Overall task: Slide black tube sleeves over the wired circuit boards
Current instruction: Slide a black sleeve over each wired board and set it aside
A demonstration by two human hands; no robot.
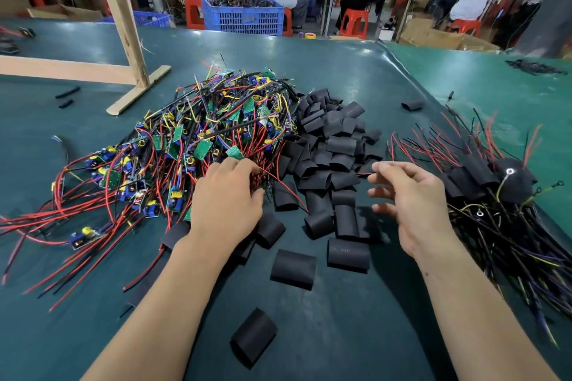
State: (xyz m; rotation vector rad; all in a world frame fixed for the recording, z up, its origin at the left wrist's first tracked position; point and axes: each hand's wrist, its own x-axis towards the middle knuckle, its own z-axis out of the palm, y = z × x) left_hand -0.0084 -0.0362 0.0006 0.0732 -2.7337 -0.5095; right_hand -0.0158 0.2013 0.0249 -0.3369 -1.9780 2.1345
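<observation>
The left hand [227,195] has its fingers [244,165] curled down into the near edge of the heap of wired circuit boards [198,139], closed on a bundle of red wires [263,178]; which board those wires lead to cannot be told. The right hand [411,198] hangs above the tabletop [356,334] with its fingers [390,168] loosely spread and holding nothing, the fingertips just beside the near sleeves of the black tube sleeves pile [334,145]. Judgement: the left hand is drawing one board out of the tangle by its leads while the right is poised to take a sleeve, so the step in hand is the pick-up before sleeving. Outward from the hands, the board heap lies at ten to eleven o'clock, the sleeve pile at twelve to one o'clock and touching the heap along its right edge, so both stocks sit within reach of either hand. Loose sleeves are scattered toward six o'clock, one [253,337] lying apart near the forearms. At three o'clock lies a separate heap of sleeved assemblies [495,195], leads trailing outward, judged to be finished work kept clear of the raw stock. A wooden frame [123,40] stands at eleven o'clock, well apart. Risk noted: tangled leads may drag neighbouring boards along.
</observation>
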